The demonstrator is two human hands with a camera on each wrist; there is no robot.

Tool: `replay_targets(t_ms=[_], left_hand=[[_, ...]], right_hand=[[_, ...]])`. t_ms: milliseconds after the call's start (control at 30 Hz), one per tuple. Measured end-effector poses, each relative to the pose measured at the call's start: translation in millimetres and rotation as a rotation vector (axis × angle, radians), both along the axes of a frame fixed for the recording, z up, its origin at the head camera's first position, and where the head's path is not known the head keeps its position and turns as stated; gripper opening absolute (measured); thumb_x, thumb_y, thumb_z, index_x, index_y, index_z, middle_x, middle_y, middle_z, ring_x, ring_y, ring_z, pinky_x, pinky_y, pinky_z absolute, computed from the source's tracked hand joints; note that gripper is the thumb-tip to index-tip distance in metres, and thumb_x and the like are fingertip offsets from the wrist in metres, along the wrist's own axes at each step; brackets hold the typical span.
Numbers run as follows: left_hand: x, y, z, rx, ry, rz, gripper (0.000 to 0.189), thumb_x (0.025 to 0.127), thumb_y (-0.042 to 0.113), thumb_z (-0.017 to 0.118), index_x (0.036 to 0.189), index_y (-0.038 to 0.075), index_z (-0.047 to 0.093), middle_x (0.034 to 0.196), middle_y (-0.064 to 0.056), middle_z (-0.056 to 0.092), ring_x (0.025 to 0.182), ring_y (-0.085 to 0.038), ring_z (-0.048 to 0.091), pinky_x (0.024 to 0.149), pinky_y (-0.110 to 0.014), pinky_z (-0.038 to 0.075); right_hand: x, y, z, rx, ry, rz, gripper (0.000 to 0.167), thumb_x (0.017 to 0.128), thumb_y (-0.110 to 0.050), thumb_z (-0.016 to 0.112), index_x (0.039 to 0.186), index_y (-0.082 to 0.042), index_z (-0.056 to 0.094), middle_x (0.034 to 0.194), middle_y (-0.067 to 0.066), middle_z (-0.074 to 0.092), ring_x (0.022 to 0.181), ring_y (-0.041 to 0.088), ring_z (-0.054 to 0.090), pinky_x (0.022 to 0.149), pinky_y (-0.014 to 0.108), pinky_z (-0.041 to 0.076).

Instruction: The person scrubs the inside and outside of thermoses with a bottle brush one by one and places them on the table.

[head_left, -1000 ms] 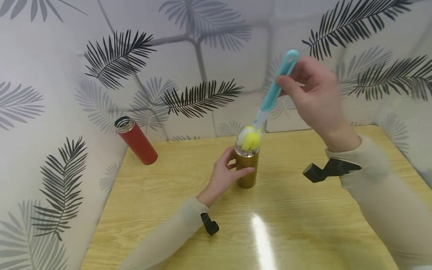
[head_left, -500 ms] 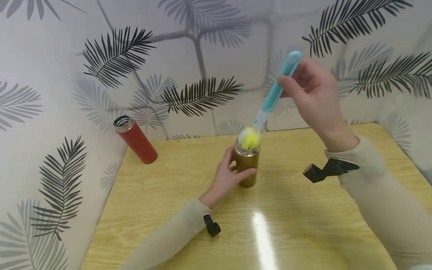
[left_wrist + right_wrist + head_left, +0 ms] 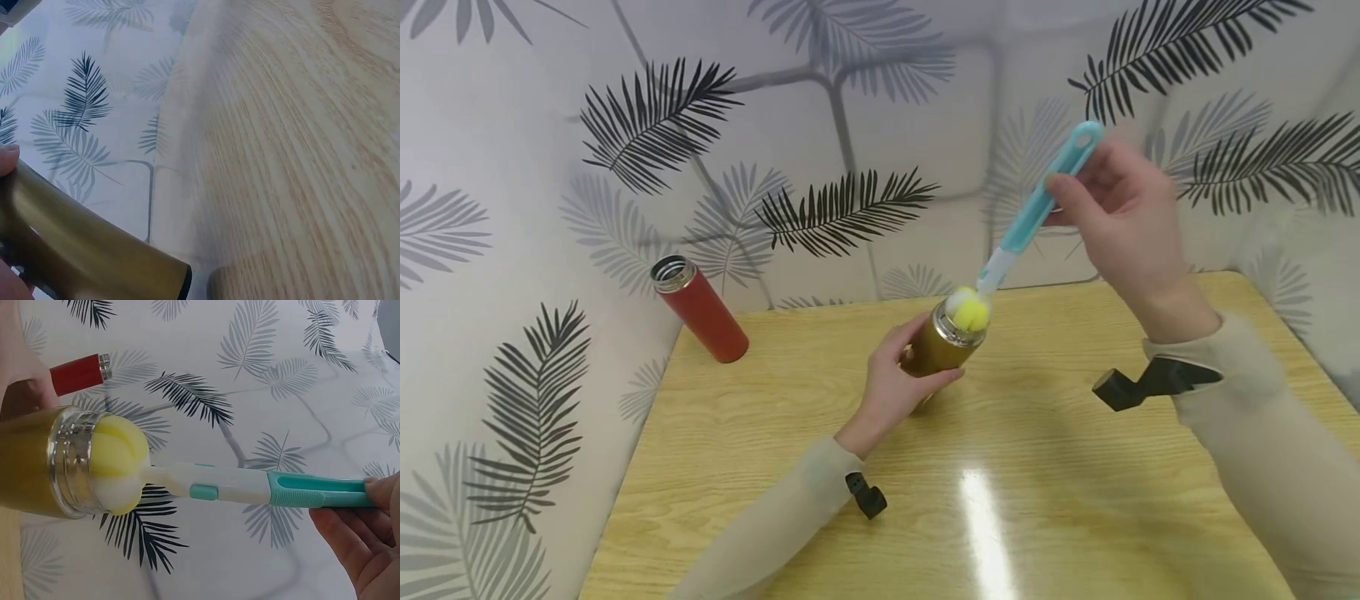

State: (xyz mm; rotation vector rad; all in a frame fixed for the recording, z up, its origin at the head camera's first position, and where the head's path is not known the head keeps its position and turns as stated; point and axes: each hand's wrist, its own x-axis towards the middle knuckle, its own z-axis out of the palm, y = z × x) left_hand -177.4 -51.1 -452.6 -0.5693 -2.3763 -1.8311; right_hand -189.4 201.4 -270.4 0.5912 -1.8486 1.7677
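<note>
My left hand (image 3: 895, 379) grips a gold vacuum flask (image 3: 28, 462), which leans to the right with its bare steel mouth facing the brush. In the left wrist view the flask's lower body (image 3: 106, 247) and dark base edge show. A bottle brush (image 3: 1033, 208) with a turquoise handle and white neck slants down from my right hand (image 3: 1131, 217), whose thumb and fingers pinch the handle near its looped end. The brush's yellow and white sponge head (image 3: 122, 465) sits in the flask's mouth, its upper part bulging out; the lower part is hidden inside.
A red flask (image 3: 703, 312) without a lid stands at the back left of the wooden table (image 3: 820, 517). Behind and at the left is a wall (image 3: 880, 142) with leaf patterns. The table's back edge runs just behind the gold flask.
The gold flask has gone from upright to tilted rightward, its mouth shifting right and slightly up. My right hand and the brush handle have moved right, the brush slanting more.
</note>
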Motion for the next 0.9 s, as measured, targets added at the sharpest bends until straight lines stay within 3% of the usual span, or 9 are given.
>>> replay_targets(t_ms=[300,433,600,767,900], left_hand=[[-0.8,-7.0,9.6,-0.045,0.052,0.060,0.075,0.076,0.018,0.095,0.144,0.024,0.063,0.131,-0.003,0.062,0.122,-0.022,0.056,0.101,-0.047,0.050],[-2.3,-4.1,20.9,-0.066,0.111,0.063,0.077,0.076,0.020,0.095,0.146,0.024,0.061,0.132,-0.003,0.062,0.122,-0.021,0.055,0.100,-0.045,0.050],[-6.3,0.9,34.6,-0.102,0.171,0.062,0.078,0.078,0.021,0.094,0.147,0.021,0.060,0.135,-0.004,0.062,0.124,-0.022,0.053,0.101,-0.043,0.046],[-9.6,-5.2,31.5,-0.119,0.165,0.083,0.076,0.078,0.019,0.094,0.147,0.020,0.060,0.136,-0.005,0.062,0.125,-0.023,0.053,0.103,-0.045,0.045],[-11.1,-10.5,27.6,-0.143,0.162,0.096,0.077,0.078,0.020,0.094,0.147,0.021,0.061,0.136,-0.004,0.063,0.125,-0.024,0.053,0.102,-0.047,0.046]], right_hand=[[2.9,-12,-16.7,0.030,0.008,0.023,0.008,0.097,0.005,0.066,0.105,0.004,0.067,0.092,0.007,0.071,0.078,0.014,0.073,0.073,0.025,0.062],[3.5,-20,-34.3,0.107,0.045,0.028,0.010,0.096,0.007,0.067,0.104,0.013,0.065,0.091,0.005,0.073,0.076,0.013,0.074,0.073,0.025,0.061],[4.7,-27,-48.1,0.095,0.069,0.013,0.010,0.093,0.011,0.069,0.101,0.015,0.065,0.089,0.004,0.074,0.073,0.012,0.073,0.071,0.024,0.061],[4.6,-27,-58.8,0.101,0.030,0.026,0.009,0.092,0.013,0.069,0.100,0.014,0.066,0.087,0.002,0.075,0.073,0.011,0.073,0.071,0.024,0.061],[6.0,-25,-64.4,0.046,0.013,0.070,0.007,0.092,0.016,0.067,0.098,0.016,0.064,0.086,0.005,0.075,0.074,0.013,0.074,0.072,0.025,0.061]])
